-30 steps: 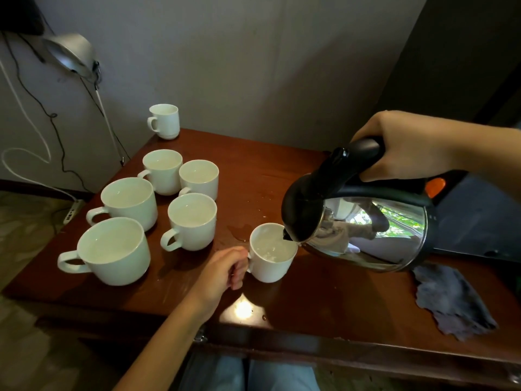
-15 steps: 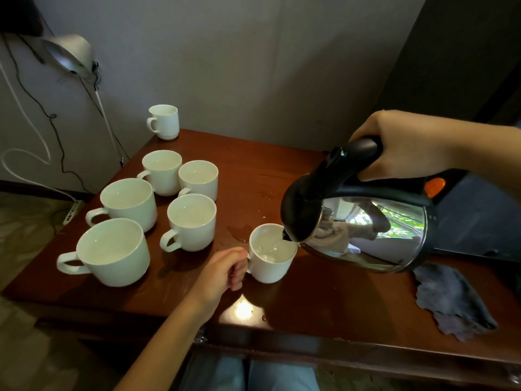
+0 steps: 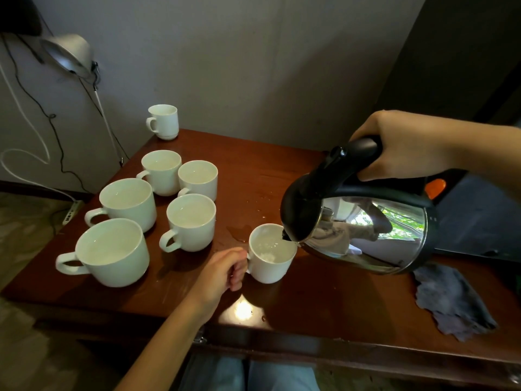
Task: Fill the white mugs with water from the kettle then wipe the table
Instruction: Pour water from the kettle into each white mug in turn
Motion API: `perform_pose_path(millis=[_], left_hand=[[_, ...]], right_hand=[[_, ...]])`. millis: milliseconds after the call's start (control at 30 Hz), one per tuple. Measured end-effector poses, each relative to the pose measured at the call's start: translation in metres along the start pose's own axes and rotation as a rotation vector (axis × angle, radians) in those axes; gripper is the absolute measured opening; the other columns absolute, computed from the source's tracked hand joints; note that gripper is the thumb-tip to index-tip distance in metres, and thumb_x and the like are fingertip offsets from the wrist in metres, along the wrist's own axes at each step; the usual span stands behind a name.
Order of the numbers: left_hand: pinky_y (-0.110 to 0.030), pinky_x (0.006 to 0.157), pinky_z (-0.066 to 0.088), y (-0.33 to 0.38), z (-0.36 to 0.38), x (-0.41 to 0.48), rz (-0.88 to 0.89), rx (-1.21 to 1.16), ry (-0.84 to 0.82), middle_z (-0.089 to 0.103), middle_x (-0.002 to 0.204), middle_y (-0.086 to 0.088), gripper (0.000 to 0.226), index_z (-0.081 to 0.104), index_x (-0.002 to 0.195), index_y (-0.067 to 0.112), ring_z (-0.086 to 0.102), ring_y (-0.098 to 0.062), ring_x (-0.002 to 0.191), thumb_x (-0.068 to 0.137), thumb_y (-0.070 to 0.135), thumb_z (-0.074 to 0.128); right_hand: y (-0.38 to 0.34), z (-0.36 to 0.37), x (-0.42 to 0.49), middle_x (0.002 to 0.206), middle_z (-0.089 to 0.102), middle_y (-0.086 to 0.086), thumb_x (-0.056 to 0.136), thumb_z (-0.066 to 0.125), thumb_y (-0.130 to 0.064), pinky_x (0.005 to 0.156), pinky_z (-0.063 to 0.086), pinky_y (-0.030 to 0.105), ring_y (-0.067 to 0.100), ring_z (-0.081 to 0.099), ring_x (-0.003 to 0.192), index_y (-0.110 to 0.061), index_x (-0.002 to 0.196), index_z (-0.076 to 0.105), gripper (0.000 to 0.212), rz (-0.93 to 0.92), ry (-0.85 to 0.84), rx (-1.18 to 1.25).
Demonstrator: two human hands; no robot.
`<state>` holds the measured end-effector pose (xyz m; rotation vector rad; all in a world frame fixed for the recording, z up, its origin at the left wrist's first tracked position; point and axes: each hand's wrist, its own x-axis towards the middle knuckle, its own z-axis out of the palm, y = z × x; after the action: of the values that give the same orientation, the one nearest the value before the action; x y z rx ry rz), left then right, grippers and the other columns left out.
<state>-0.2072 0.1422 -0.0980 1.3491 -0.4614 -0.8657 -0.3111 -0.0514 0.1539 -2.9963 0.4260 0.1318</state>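
Note:
My right hand (image 3: 403, 145) grips the black handle of a shiny steel kettle (image 3: 366, 230), tilted with its spout over a white mug (image 3: 270, 258); water runs into the mug. My left hand (image 3: 222, 269) holds that mug's handle. Several other white mugs hold water at the left: two large ones (image 3: 112, 252) (image 3: 128, 203) and three smaller ones (image 3: 190, 221) (image 3: 197, 177) (image 3: 162, 172). One more white mug (image 3: 163, 121) stands alone at the table's far left corner. A grey cloth (image 3: 454, 300) lies at the right of the brown wooden table (image 3: 310, 300).
Spilled water drops and a small puddle (image 3: 239, 232) lie on the table behind the mug being filled. A lamp (image 3: 67, 55) and cables hang on the wall at the left. A power strip (image 3: 70, 213) lies on the floor.
The kettle keeps its tilt and the water in the mug stands a little higher. Both hands stay where they were.

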Motion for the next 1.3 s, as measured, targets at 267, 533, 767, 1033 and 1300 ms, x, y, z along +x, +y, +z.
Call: perform_pose_path(millis=[267, 533, 767, 1033, 1300], left_hand=[[-0.024, 0.049, 0.028, -0.001, -0.001, 0.001, 0.014, 0.007, -0.005, 0.033, 0.052, 0.0, 0.041, 0.037, 0.056, 0.013, 0.029, -0.013, 0.049, 0.098, 0.014, 0.037], [-0.023, 0.047, 0.029, -0.003, -0.001, 0.002, 0.012, -0.018, -0.017, 0.034, 0.052, 0.0, 0.044, 0.038, 0.053, 0.016, 0.029, -0.012, 0.049, 0.097, 0.013, 0.037], [-0.023, 0.048, 0.029, -0.001, -0.001, 0.0, 0.017, -0.012, -0.007, 0.033, 0.052, 0.0, 0.041, 0.037, 0.056, 0.013, 0.029, -0.012, 0.048, 0.097, 0.013, 0.037], [-0.024, 0.048, 0.028, -0.001, 0.0, 0.0, 0.02, -0.006, -0.004, 0.033, 0.052, -0.001, 0.041, 0.036, 0.057, 0.013, 0.029, -0.011, 0.048, 0.097, 0.013, 0.036], [-0.023, 0.044, 0.025, -0.002, 0.006, -0.002, 0.069, -0.098, 0.052, 0.032, 0.051, -0.002, 0.039, 0.036, 0.057, 0.01, 0.027, -0.012, 0.046, 0.095, 0.008, 0.039]], right_hand=[[0.0, 0.0, 0.0, 0.065, 0.063, -0.001, 0.073, 0.07, -0.02, 0.051, 0.038, 0.024, 0.008, 0.058, 0.055, -0.024, 0.073, 0.064, 0.007, 0.002, -0.007, 0.004], [0.004, 0.0, 0.0, 0.062, 0.061, 0.0, 0.072, 0.07, -0.019, 0.051, 0.037, 0.023, -0.001, 0.056, 0.053, -0.024, 0.071, 0.063, 0.009, 0.006, 0.0, 0.018], [0.005, 0.002, 0.0, 0.062, 0.062, 0.001, 0.071, 0.07, -0.019, 0.05, 0.038, 0.024, 0.001, 0.056, 0.051, -0.023, 0.071, 0.063, 0.008, 0.009, 0.006, 0.025], [0.009, 0.003, -0.001, 0.062, 0.064, 0.001, 0.069, 0.07, -0.02, 0.05, 0.042, 0.027, 0.006, 0.058, 0.052, -0.021, 0.072, 0.065, 0.006, 0.017, 0.022, 0.046], [0.036, 0.02, -0.014, 0.058, 0.062, 0.002, 0.069, 0.073, -0.01, 0.047, 0.041, 0.022, 0.005, 0.053, 0.047, -0.019, 0.071, 0.066, 0.011, 0.056, 0.146, 0.21]])
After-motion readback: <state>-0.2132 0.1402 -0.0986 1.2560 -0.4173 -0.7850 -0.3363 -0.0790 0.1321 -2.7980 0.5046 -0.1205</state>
